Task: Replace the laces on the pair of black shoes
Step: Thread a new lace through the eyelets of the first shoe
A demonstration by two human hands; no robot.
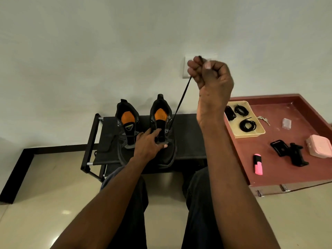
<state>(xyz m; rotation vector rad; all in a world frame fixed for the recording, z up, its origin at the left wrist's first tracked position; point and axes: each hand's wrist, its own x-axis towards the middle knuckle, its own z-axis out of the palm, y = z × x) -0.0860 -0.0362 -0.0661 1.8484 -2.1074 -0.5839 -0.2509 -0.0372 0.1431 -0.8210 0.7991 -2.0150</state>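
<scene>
Two black shoes with orange insoles stand side by side on a low black rack [186, 133]. The left shoe [126, 126] has its lace in. My left hand [150, 142] presses on the tongue of the right shoe [162, 133], fingers stretched out. My right hand [210, 76] is raised high and pinches the end of a black lace [181, 99]. The lace runs taut from my fist down to the right shoe's eyelets.
A cream tray [258, 133] with three coiled black laces sits on a red-brown table [280, 159] at the right. Also there: keys [263, 119], a pink highlighter [258, 164], a black clip holder [289, 152], a pink box [319, 146]. My knees are under the rack's front edge.
</scene>
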